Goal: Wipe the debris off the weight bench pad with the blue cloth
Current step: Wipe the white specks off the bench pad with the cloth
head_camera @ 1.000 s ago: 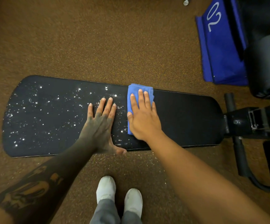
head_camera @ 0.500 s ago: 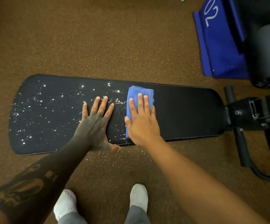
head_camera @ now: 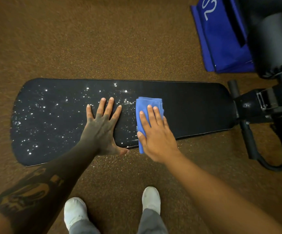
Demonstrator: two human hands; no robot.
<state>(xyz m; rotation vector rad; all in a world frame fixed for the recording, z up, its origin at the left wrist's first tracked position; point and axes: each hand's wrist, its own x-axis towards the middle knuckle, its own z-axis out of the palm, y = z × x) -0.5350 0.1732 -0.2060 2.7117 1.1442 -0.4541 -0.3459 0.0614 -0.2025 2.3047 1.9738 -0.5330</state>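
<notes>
— What were the fingers doing?
— The right hand (head_camera: 155,134) lay flat, fingers (head_camera: 151,115) spread open atop the folded blue cloth (head_camera: 147,103), pressing it down (no pinch). The left hand (head_camera: 101,129) was splayed bare beside it.
— And around them?
— White debris (head_camera: 40,115) speckled the weight bench pad (head_camera: 196,107) left of the cloth; rightward it looked clean.

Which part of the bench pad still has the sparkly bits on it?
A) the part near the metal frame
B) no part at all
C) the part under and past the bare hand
C: white debris dots the pad around the left hand, while the stretch beyond the cloth toward the frame looks clean.
</notes>
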